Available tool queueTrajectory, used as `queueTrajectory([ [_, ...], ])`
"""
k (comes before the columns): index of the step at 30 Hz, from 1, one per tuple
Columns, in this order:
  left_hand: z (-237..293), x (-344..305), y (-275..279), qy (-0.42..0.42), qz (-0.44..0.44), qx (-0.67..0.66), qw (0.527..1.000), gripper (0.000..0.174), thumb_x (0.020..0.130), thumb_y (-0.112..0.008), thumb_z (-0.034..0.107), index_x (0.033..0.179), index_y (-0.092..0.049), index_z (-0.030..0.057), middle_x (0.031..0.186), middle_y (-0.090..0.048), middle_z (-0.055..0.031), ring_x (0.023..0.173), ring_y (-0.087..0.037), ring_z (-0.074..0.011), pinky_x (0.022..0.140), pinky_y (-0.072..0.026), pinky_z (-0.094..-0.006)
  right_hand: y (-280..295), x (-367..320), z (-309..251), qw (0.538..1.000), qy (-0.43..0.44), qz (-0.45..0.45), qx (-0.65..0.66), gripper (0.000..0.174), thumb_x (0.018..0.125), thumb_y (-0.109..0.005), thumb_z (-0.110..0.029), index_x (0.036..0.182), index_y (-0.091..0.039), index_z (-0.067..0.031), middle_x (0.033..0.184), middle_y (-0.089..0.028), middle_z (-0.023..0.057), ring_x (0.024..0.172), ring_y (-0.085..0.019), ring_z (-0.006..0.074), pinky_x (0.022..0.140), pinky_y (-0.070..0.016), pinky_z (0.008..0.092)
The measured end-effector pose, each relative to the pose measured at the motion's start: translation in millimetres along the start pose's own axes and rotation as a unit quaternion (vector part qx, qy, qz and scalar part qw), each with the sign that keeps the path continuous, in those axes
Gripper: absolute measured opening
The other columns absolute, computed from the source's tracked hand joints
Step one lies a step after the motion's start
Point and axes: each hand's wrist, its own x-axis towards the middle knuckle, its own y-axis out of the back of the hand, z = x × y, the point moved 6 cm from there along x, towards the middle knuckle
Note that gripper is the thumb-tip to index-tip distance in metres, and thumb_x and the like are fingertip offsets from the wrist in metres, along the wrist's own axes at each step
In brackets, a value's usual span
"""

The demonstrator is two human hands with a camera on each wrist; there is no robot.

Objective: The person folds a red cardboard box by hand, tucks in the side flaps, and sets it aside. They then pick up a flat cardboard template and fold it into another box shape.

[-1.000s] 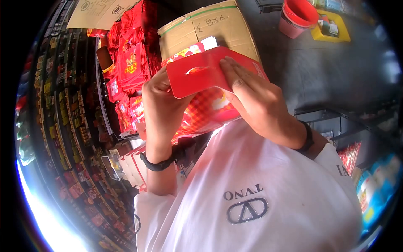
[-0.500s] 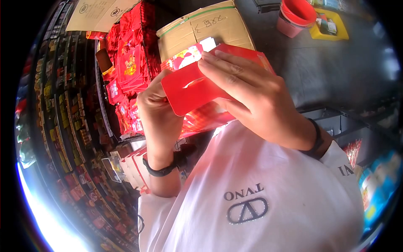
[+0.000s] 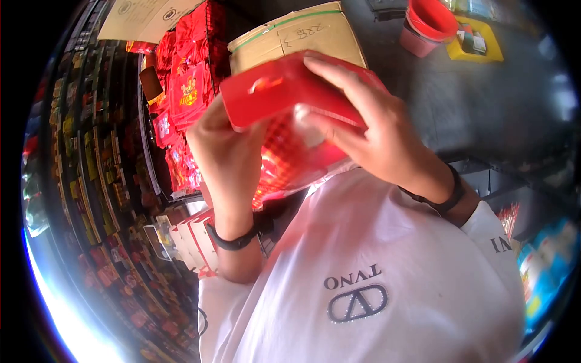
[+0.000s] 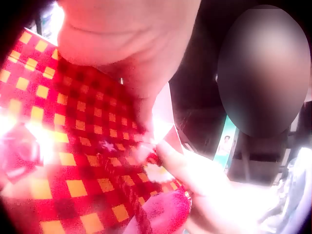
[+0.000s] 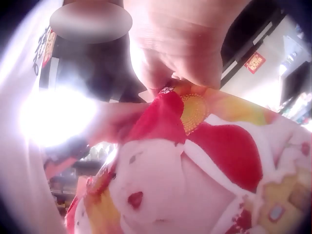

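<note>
A red cardboard gift box (image 3: 275, 91) with a slot in its top panel is held up before the chest. My left hand (image 3: 227, 148) grips its left end, fingers partly hidden behind the red panel. On the other side my right hand (image 3: 387, 136) holds the top, fingers over the panel and thumb under its near edge. In the left wrist view the box's checked side (image 4: 87, 126) is red and orange, with the other hand's fingers (image 4: 180, 168) at its edge. A printed cartoon face (image 5: 151, 180) covers the side in the right wrist view.
A taped cardboard carton (image 3: 302, 33) stands behind the box. Red packets (image 3: 187, 88) fill a rack to the left, beside long shelves of small goods (image 3: 91, 181). Red buckets (image 3: 430, 24) and a yellow basket (image 3: 493, 51) sit on the floor at the back right.
The red panel has tilted and shifted up and left. My right hand's fingers, laid together across the panel before, have spread, and its thumb now shows below the edge. My left hand moved slightly left.
</note>
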Motion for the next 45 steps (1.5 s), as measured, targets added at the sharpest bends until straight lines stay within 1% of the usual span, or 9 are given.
queueTrajectory([
  [4,10,18,-11,-0.023,0.001,0.078,0.997,0.023,0.088,-0.079,0.0,0.111,-0.077,-0.0024,0.093,-0.078,-0.0049,0.083,-0.069,-0.0063,0.074,-0.0548,-0.0222,-3,9,12,0.998,0.023,0.041,-0.031,0.035,0.096,-0.073,-0.012,0.126,-0.064,0.0034,0.112,-0.072,0.0231,0.1,-0.072,0.0396,0.083,-0.0589,0.0428],
  [8,32,28,-27,-0.051,0.03,0.281,0.958,0.031,0.087,-0.084,0.015,0.113,-0.075,-0.0004,0.098,-0.079,-0.0073,0.086,-0.073,-0.0153,0.076,-0.0556,-0.0287,-6,12,32,0.994,-0.095,0.056,-0.014,0.023,0.102,-0.067,-0.014,0.119,-0.069,0.001,0.091,-0.073,0.0231,0.08,-0.073,0.0383,0.068,-0.0568,0.0388],
  [12,23,21,-6,-0.22,0.083,0.38,0.895,0.047,0.081,-0.088,0.028,0.121,-0.071,0.0083,0.115,-0.073,-0.0136,0.117,-0.065,-0.032,0.102,-0.0467,-0.043,-8,4,73,0.982,-0.155,0.109,0.015,0.024,0.107,-0.061,-0.019,0.115,-0.069,0.0026,0.079,-0.07,0.0205,0.064,-0.063,0.0179,0.063,-0.0519,0.0319],
  [16,50,-26,56,-0.297,0.223,0.445,0.815,0.046,0.085,-0.085,0.013,0.128,-0.07,0.0048,0.131,-0.068,-0.0173,0.129,-0.059,-0.0347,0.111,-0.0435,-0.0466,12,-3,101,0.951,-0.287,0.111,0.02,0.039,0.11,-0.058,-0.034,0.107,-0.071,0.0024,0.076,-0.055,-0.0061,0.072,-0.042,0.0031,0.063,-0.0374,0.0231],
  [21,8,-39,116,-0.143,0.211,0.174,0.951,0.058,0.102,-0.068,0.031,0.147,-0.053,-0.0041,0.152,-0.053,-0.0187,0.14,-0.052,-0.0315,0.12,-0.038,-0.0474,23,-1,125,0.948,-0.287,0.125,0.057,0.038,0.11,-0.059,-0.034,0.097,-0.07,0.0006,0.074,-0.045,-0.0101,0.069,-0.033,0.0012,0.059,-0.0285,0.0225],
  [23,-16,-34,113,-0.083,0.12,0.07,0.987,0.075,0.103,-0.062,0.044,0.157,-0.04,-0.0035,0.16,-0.045,-0.0197,0.147,-0.044,-0.0304,0.122,-0.0335,-0.0448,23,3,118,0.947,-0.3,0.105,0.051,0.036,0.11,-0.059,-0.032,0.105,-0.07,0.0012,0.08,-0.053,-0.0083,0.073,-0.041,0.0012,0.063,-0.0349,0.0217],
  [27,-32,-28,100,-0.048,0.032,0.016,0.998,0.089,0.094,-0.074,0.033,0.163,-0.028,0.0015,0.168,-0.033,-0.0182,0.153,-0.036,-0.0308,0.124,-0.0291,-0.0444,12,10,120,0.967,-0.204,0.138,0.067,0.037,0.11,-0.057,-0.029,0.129,-0.065,0.0019,0.095,-0.07,0.0042,0.086,-0.059,0.007,0.077,-0.0489,0.0258],
  [32,-34,-33,108,-0.06,0.044,-0.064,0.995,0.098,0.09,-0.081,0.032,0.165,-0.024,0.0056,0.17,-0.026,-0.02,0.156,-0.028,-0.0324,0.125,-0.0272,-0.0474,15,0,117,0.959,-0.242,0.113,0.099,0.048,0.111,-0.055,-0.022,0.151,-0.049,0.0043,0.142,-0.061,0.0128,0.126,-0.058,0.0147,0.107,-0.0464,0.0304],
  [45,-43,-32,107,-0.053,0.048,-0.011,0.997,0.086,0.088,-0.079,0.018,0.16,-0.033,0.0019,0.161,-0.035,-0.0179,0.149,-0.039,-0.0298,0.122,-0.0329,-0.0443,11,2,103,0.982,-0.179,0.046,0.032,0.048,0.111,-0.054,-0.017,0.153,-0.045,0.0043,0.15,-0.057,0.0157,0.134,-0.056,0.0188,0.113,-0.0424,0.0337],
])
